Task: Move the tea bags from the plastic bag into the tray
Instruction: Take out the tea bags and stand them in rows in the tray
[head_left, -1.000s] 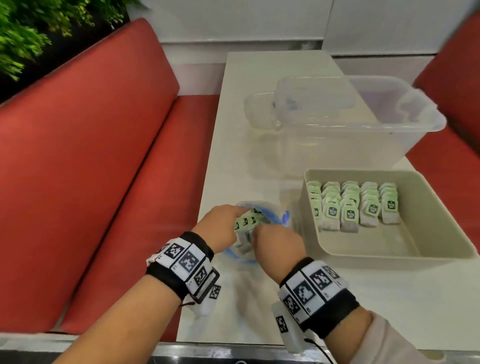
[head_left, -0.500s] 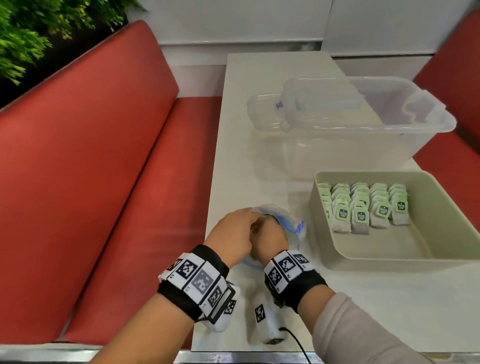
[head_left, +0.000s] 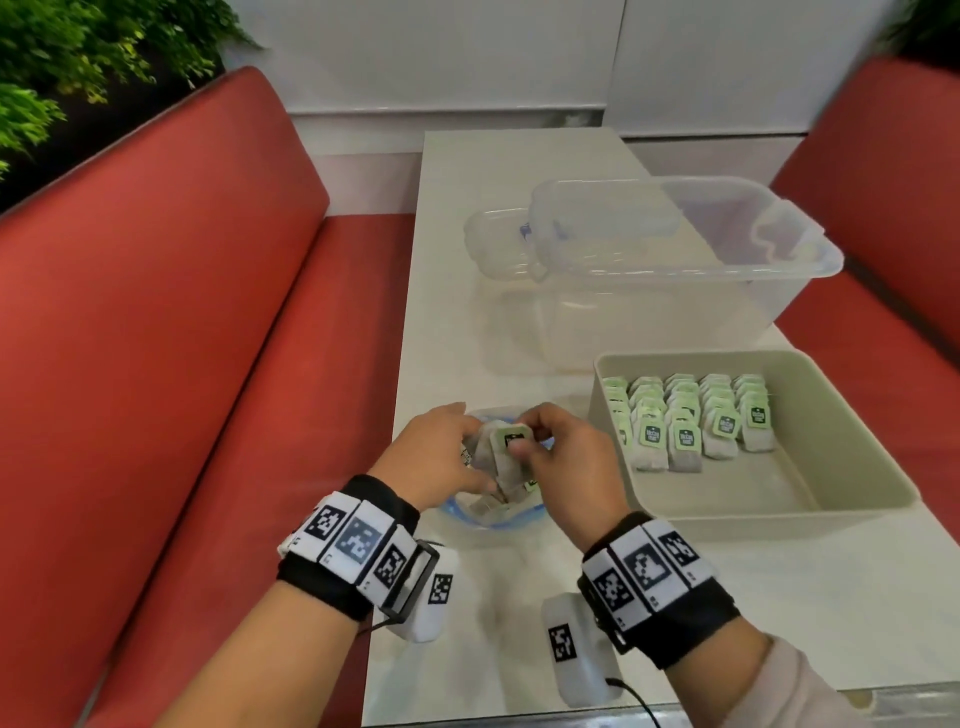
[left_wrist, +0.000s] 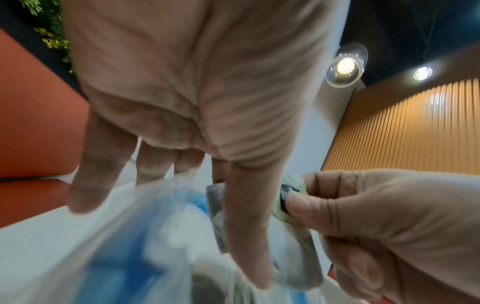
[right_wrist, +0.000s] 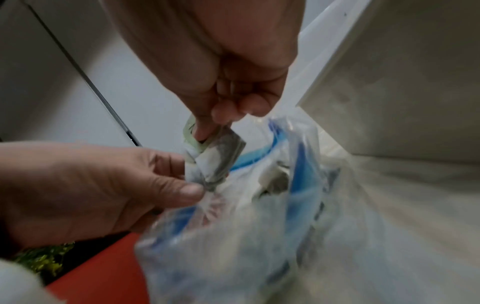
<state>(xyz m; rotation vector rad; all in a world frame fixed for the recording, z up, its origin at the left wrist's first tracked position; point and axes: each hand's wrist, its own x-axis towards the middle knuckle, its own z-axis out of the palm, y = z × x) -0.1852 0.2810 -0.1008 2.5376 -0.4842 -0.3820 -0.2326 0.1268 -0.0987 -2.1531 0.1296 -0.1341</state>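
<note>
Since half a sec ago the right hand (head_left: 563, 462) has come up out of the plastic bag (head_left: 488, 512) w/ a small bunch of tea bags (head_left: 506, 457), green tags on top; before that both hands were bunched low over the bag mouth. Right thumb & fingers pinch the bunch at the tag end. Left hand (head_left: 434, 460) is curled in too: thumb on the lower paper of the bunch and, per the right wrist view, also catching the bag's film. The bunch sits just above the bag mouth, left of the tray (head_left: 878, 499), between the two hands. Tray holds neat rows of tea bags (head_left: 691, 421) at its far end; near end is bare. Risks, as I judge: it's several bags held by one pinch, so the lower ones could slip back into the bag or onto the table (head_left: 779, 597) on the carry; strings may snag; film caught under the left thumb could drag the bag along.
</note>
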